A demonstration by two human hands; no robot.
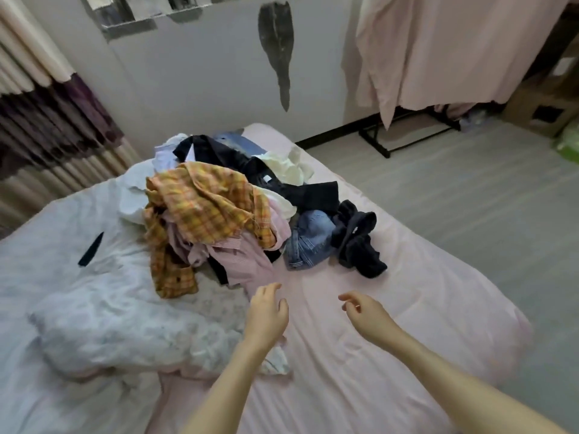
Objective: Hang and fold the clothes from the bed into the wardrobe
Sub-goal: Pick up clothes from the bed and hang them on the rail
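It's a dim bedroom with a pale wall, and striped curtains (47, 120) in cream and dark purple hang down the far left side. Below them a rumpled white duvet (94, 308) lies bunched over the left half of the bed (407, 324), whose pink sheet is bare on the right. The pile of clothes (250, 211) sits in the middle of the bed toward the wall: an orange plaid shirt (200, 208) drapes over its left side, a pink garment (247, 264) spills out beneath it toward the near edge, black pieces cross the top, and folded jeans (310, 239) lie just beside a dark navy garment (357, 242) at the right. The left hand (268, 313) hovers just short of the pink garment, fingers loosely extended, holding nothing. The right hand (365, 311) hangs over the bare sheet, fingers lightly curled and empty. Farther right a pink cloth (438, 48) hangs over a black rack (407, 130), with a cardboard box (539, 104) on the floor.
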